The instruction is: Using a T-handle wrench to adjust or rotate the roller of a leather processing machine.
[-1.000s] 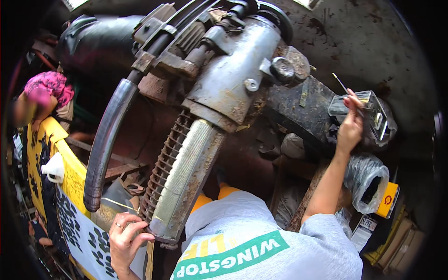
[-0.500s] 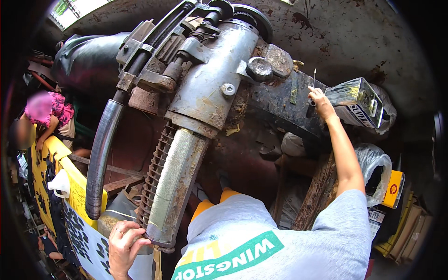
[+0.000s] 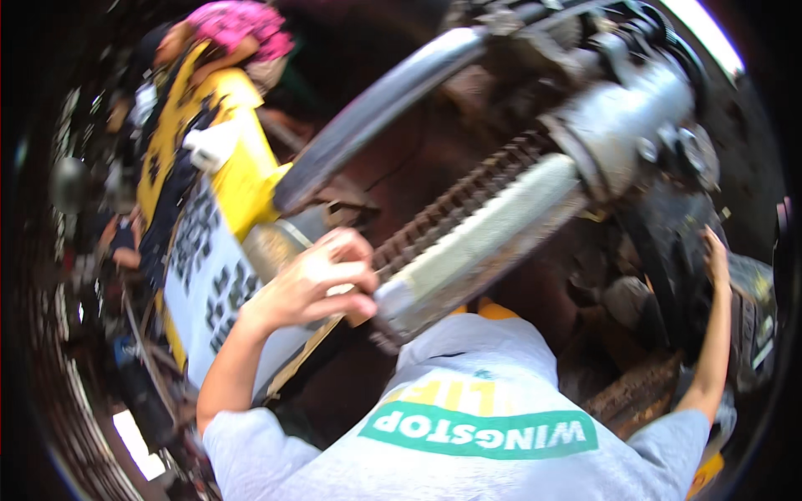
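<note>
My left hand is raised beside the near end of a long pale-topped metal bar, its fingers curled in toward the thumb. A small pale bit seems to sit between the fingertips, too blurred to name. A rusty coil spring runs along the bar. Both come out of a heavy grey metal cylinder, part of a large machine. Far to the right, my right hand is next to a dark bench top. Blur hides its fingers and whatever they may hold.
A curved dark metal arm reaches out from the machine. To the left, a yellow table bears a white jug and a white sheet with black pieces. A person in pink bends over its far end. A metal can stands right.
The view has swung left, and the machine now lies to the right. My left hand has come up from the bar's end. The thin pointed tool at my right hand can no longer be made out.
</note>
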Demonstrator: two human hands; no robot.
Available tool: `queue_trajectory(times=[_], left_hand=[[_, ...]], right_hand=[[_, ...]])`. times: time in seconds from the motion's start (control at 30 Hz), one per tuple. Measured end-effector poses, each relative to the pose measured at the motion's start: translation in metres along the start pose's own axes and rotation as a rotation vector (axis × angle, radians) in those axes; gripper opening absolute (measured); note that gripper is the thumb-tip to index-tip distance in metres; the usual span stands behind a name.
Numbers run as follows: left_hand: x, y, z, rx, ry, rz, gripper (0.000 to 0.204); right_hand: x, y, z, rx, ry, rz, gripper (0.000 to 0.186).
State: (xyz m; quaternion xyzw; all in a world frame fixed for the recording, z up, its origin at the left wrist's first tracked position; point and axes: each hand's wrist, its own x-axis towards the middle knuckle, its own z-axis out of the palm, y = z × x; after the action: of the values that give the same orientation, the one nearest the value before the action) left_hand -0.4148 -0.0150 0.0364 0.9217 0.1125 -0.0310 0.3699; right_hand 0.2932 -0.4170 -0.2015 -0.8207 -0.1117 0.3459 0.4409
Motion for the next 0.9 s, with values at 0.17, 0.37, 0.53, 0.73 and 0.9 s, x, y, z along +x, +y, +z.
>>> queue_trajectory(times=[0.17, 0.37, 0.53, 0.73, 0.9], left_hand=[[-0.014, -0.007, 0.018, -0.233, 0.060, -0.128, 0.022], [-0.024, -0.026, 0.024, -0.510, 0.090, -0.122, 0.019], [-0.028, -0.036, 0.019, -0.716, 0.260, -0.153, 0.024], [-0.020, -0.023, 0.010, -0.465, 0.300, -0.224, 0.017], [-0.012, -0.018, 0.007, -0.286, 0.125, -0.125, 0.021]], right_hand=[[-0.016, -0.011, 0.037, -0.764, 0.085, -0.707, 0.054], [-0.116, -0.049, 0.134, -0.432, -0.009, -0.644, 0.041], [-0.183, -0.055, 0.187, -0.373, 0.085, -0.660, 0.039], [-0.220, -0.037, 0.237, -0.283, 0.060, -0.553, 0.040], [-0.228, -0.033, 0.268, -0.173, 0.023, -0.567, 0.037]])
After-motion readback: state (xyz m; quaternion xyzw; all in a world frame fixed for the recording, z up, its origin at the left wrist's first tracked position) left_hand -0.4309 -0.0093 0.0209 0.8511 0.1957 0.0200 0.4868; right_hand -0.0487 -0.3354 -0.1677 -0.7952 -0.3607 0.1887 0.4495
